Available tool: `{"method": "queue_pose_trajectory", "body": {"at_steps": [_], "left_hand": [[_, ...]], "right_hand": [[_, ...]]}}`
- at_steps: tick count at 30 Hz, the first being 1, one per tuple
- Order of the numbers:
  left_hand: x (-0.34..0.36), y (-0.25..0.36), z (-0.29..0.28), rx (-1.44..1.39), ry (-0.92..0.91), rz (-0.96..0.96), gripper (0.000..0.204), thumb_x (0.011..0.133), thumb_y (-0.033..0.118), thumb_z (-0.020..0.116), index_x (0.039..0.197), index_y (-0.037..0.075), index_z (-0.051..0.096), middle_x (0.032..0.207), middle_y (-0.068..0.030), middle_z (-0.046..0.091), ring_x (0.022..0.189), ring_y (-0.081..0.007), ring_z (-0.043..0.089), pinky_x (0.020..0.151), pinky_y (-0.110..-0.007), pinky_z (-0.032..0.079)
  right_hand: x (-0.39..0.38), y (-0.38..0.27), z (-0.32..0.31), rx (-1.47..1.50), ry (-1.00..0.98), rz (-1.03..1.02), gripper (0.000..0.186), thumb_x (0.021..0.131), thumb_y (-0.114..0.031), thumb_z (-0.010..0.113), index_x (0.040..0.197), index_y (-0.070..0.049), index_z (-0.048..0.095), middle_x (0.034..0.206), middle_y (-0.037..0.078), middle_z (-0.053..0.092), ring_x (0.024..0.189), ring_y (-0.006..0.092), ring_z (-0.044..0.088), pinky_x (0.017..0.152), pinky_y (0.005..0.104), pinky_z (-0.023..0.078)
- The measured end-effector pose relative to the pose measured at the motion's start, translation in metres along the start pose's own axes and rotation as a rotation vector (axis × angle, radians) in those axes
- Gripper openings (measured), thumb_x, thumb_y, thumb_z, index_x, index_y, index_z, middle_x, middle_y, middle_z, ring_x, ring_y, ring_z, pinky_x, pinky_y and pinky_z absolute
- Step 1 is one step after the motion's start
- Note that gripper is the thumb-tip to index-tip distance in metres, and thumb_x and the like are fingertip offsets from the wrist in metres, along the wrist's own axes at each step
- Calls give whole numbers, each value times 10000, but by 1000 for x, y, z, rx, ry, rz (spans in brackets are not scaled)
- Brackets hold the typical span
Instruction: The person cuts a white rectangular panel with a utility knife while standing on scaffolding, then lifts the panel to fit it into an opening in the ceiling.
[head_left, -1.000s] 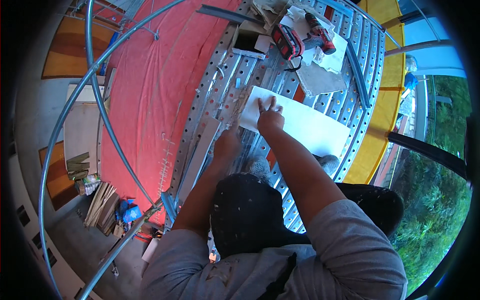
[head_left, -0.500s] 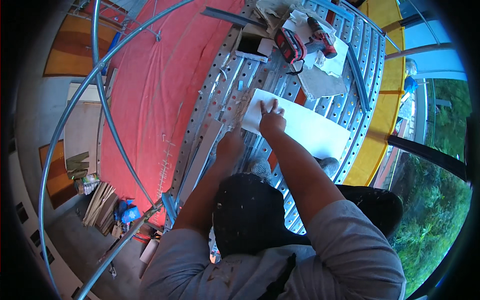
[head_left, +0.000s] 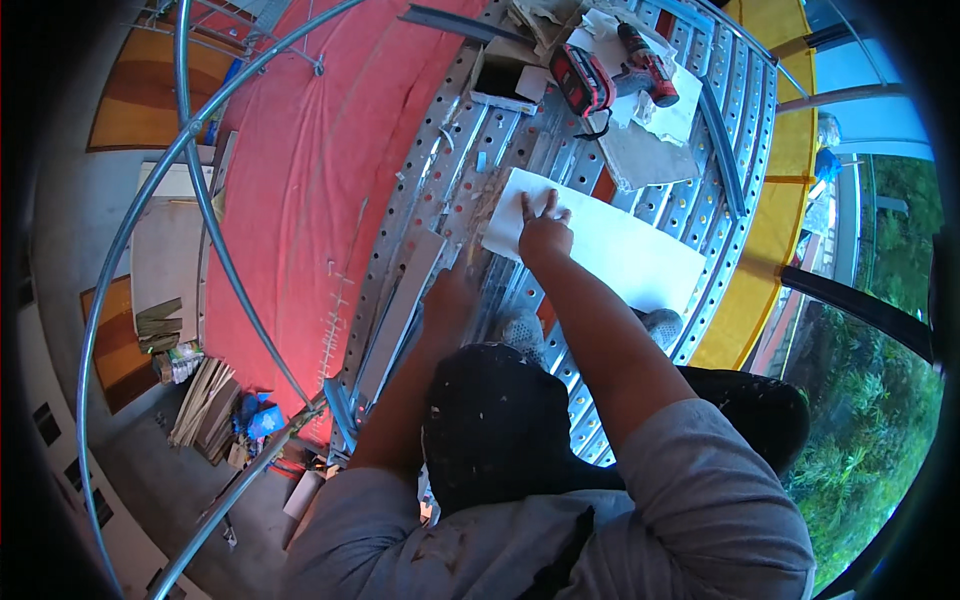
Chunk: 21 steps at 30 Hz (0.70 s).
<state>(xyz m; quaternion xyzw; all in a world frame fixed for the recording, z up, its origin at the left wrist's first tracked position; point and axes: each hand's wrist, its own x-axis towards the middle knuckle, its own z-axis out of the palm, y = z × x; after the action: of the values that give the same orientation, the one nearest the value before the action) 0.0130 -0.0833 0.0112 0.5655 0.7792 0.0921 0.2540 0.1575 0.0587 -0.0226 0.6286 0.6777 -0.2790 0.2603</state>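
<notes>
A white rectangular board (head_left: 632,246) lies across the perforated metal platform (head_left: 398,212), close to my feet. My right hand (head_left: 546,236) presses on its left part, with the fingers spread flat over the white face. Just left of the board's end is my left hand (head_left: 450,296), closed like a fist and somewhat blurred. Whatever it grips is too small or smeared to make out. Pale dust and scraps lie along the board's left end. A long grey strip (head_left: 402,310) rests on the platform beside my left forearm.
Beyond the board are a red-and-black cordless drill (head_left: 648,68), a red battery-like tool (head_left: 582,80), broken board pieces (head_left: 645,155) and an open box (head_left: 505,82). Metal tubes (head_left: 215,230) cross at left before red sheeting (head_left: 300,190). Yellow sheeting (head_left: 765,250) borders the right.
My left hand has drawn back slightly toward me, away from the board's left end. The right hand stays spread on the board. The whole view has shifted slightly.
</notes>
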Motion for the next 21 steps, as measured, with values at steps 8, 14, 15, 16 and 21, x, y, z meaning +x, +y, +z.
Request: {"method": "queue_pose_trajectory", "body": {"at_steps": [8, 14, 15, 16, 21], "left_hand": [[5, -9, 12, 31, -69, 65, 520, 949, 171, 564, 1460, 102, 501, 876, -247, 647, 761, -437, 668, 675, -559, 541], [7, -13, 15, 68, -42, 94, 525, 948, 164, 553, 1467, 121, 496, 868, -238, 636, 737, -433, 671, 663, -553, 552], [7, -13, 16, 70, -42, 120, 526, 949, 170, 551, 1471, 127, 494, 872, -236, 634, 740, -433, 675, 665, -551, 555], [6, -14, 17, 69, -42, 121, 526, 949, 170, 551, 1471, 127, 494, 872, -236, 634, 740, -433, 675, 665, -551, 555], [2, -8, 12, 121, -153, 13, 518, 965, 181, 522, 1480, 138, 484, 887, -225, 636, 766, -426, 686, 659, -550, 555]], "right_hand": [[-1, -3, -4, -30, -34, -13, 858, 980, -164, 555, 1636, -385, 48, 1711, 162, -28, 1495, 506, 252, 916, 588, 552], [-1, -4, 0, -23, 1, -20, 803, 997, -197, 522, 1633, -398, 74, 1714, 149, -9, 1491, 513, 254, 903, 601, 556], [1, -2, 2, -10, 22, -11, 795, 999, -203, 516, 1631, -407, 79, 1714, 148, -3, 1489, 516, 254, 900, 603, 556], [1, -1, 3, 4, 43, -2, 786, 1001, -209, 510, 1629, -416, 85, 1715, 147, 3, 1488, 519, 254, 898, 604, 557], [-2, -2, 2, -8, -23, -10, 821, 980, -160, 540, 1628, -415, 106, 1714, 149, -13, 1489, 521, 250, 913, 604, 551]]}}
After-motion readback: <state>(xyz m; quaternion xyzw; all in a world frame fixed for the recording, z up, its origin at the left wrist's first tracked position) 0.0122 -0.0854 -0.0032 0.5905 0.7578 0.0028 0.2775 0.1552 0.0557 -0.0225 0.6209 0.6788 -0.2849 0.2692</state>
